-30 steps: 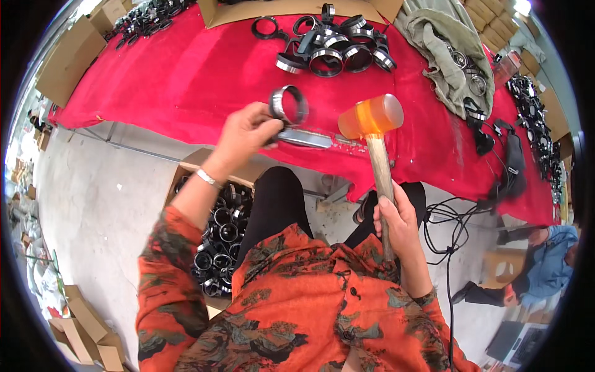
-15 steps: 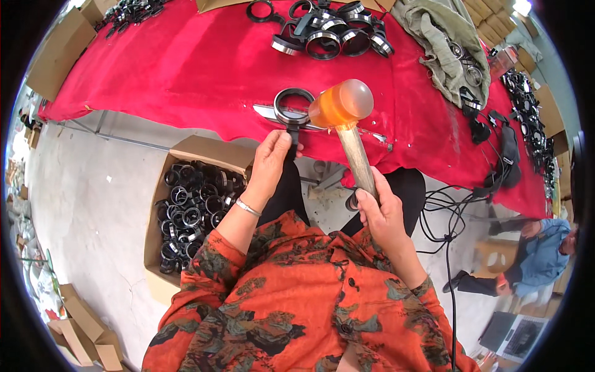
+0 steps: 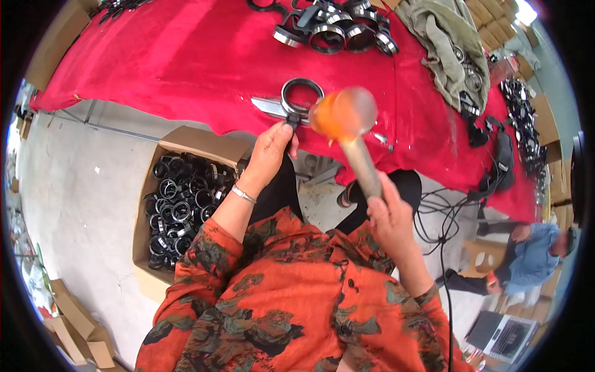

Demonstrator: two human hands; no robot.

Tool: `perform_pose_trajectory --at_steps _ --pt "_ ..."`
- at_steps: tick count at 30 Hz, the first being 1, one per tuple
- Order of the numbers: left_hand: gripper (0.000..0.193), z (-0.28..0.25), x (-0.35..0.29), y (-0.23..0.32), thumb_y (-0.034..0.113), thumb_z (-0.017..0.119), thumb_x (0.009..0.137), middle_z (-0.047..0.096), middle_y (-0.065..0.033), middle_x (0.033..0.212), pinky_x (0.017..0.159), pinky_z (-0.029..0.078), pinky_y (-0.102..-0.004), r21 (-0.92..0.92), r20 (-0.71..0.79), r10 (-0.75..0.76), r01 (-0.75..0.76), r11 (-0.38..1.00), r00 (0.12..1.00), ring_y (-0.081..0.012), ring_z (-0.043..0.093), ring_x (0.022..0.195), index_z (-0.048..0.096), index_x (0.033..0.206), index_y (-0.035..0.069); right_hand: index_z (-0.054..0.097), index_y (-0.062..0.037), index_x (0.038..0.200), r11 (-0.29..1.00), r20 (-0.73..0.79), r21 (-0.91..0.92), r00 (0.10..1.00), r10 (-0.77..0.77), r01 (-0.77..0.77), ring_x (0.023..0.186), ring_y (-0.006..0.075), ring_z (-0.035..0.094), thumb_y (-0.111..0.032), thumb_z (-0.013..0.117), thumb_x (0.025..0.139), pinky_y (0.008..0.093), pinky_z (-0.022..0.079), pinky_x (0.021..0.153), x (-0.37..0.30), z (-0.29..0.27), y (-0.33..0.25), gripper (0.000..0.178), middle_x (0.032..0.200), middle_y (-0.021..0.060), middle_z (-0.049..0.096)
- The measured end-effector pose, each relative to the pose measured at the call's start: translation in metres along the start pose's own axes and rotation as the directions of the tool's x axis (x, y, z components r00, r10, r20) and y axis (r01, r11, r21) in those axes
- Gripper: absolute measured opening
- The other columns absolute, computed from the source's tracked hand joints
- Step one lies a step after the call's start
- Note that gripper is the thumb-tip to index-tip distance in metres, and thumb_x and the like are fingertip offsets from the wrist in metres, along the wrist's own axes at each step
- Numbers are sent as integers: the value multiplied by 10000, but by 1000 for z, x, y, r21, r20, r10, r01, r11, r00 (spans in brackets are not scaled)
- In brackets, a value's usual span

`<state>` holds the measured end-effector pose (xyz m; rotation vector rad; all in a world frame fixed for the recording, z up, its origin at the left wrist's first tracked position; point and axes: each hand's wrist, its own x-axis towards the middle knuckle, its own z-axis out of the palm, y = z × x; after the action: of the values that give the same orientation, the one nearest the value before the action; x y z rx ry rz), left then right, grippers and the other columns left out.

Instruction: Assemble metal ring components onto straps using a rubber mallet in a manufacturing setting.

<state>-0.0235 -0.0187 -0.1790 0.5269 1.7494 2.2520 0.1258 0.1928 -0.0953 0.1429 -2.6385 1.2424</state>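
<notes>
My left hand (image 3: 271, 150) is closed on the short black handle of a ring-shaped part (image 3: 302, 92), a black ring with a silver inner band. This ring rests at the near edge of the red-covered table, over a flat metal bar (image 3: 269, 106). In my right hand (image 3: 392, 214) is the wooden handle of a mallet (image 3: 344, 116) with an amber, translucent head. The mallet head is smeared by motion and appears just right of the ring; whether the two touch, I cannot tell.
A pile of similar rings (image 3: 334, 28) lies farther back on the red cloth (image 3: 186, 62). An open cardboard box (image 3: 141, 223) full of rings stands on the floor at left. Olive fabric (image 3: 437, 43), black cables (image 3: 443, 217) and a seated person (image 3: 533, 254) are at right.
The ring in my left hand has tilted and shifted slightly right and up. My right hand has moved a little right and down, and the mallet head is now blurred.
</notes>
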Motion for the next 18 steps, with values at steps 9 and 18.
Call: perform_pose_trajectory --at_steps 9,18 --pt "395 0 -19 8 341 414 961 498 -17 584 549 398 -247 22 -11 -2 2 1000 1000 -97 486 556 520 733 36 414 32 1270 966 0 -106 972 -235 234 826 336 616 -154 518 891 405 473 692 37 1 -57 435 938 199 616" --pt "407 -7 -28 17 349 412 963 511 -28 619 607 407 -255 137 9 -44 42 990 999 -112 496 600 522 739 27 428 19 1254 986 -69 158 996 64 -52 632 221 603 -203 511 915 328 474 586 79 -7 -87 414 744 184 580"
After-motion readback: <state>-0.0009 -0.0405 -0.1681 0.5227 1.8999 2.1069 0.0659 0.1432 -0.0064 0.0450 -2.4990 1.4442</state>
